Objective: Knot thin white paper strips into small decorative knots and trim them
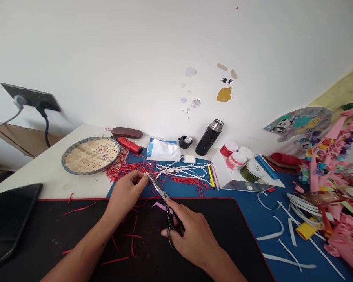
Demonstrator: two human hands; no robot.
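Fingers [138,178] of the left hand [126,194] are pressed together, clamped on a small bunch of red paper strips [132,168]. Right hand [191,235]: fingers pass through the bows of black-handled scissors [161,194], closed around the handles. Blade tips sit at the left fingertips, right at the pinch; gap between blades too narrow to tell at this angle. Scissors lie over the join between the black desk mat [50,235] and the blue cutting mat [247,203].

Red offcuts [114,260] lie scattered on the black mat. White paper strips [182,169] fan out just right of the pinch, crossing more red strips. A woven bamboo tray [90,155] sits beyond the left hand.

Risks: tips this close to the left fingertips could nick skin if the blades slip. A slackening pinch could let strips slide, leaving uneven cuts. Neighbouring white strips could snag in the blades.
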